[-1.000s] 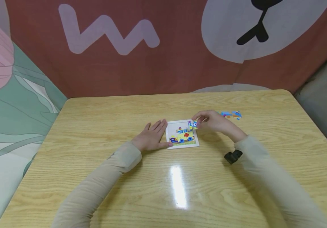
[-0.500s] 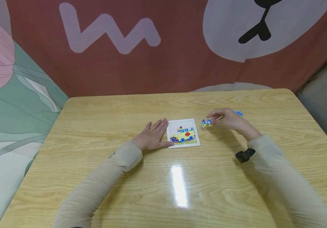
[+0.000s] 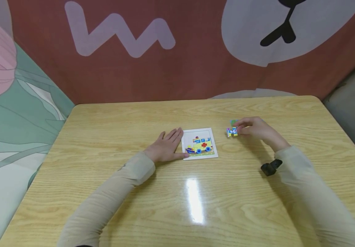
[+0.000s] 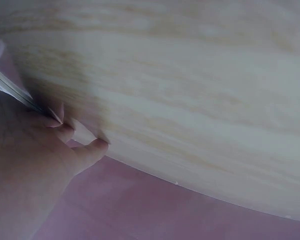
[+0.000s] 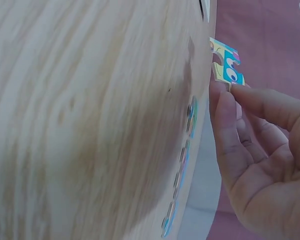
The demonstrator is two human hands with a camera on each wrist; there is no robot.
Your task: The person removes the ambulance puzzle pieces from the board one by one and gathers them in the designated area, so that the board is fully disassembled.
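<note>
A white puzzle tray (image 3: pixel 215 144) lies mid-table, its lower part filled with pieces that form a yellow ambulance with a red cross. Along its left edge rests my left hand (image 3: pixel 164 146), fingers spread, thumb on the lower left corner. My right hand (image 3: pixel 256 129), off to the right of the tray, pinches a puzzle piece (image 3: pixel 231 131) with cartoon eyes between thumb and forefinger. In the right wrist view that puzzle piece (image 5: pixel 229 65) is held up off the wood by its edge.
Behind the right hand a green and blue puzzle piece (image 3: pixel 233 122) lies on the table (image 3: pixel 118 127). Several loose puzzle pieces (image 5: pixel 181 172) sit in a row in the right wrist view. A printed cloth (image 3: pixel 196 75) hangs at the table's back edge.
My right hand has carried the eyed puzzle piece from the tray's upper right corner off to the right, near the loose pieces. The left hand stays on the tray.
</note>
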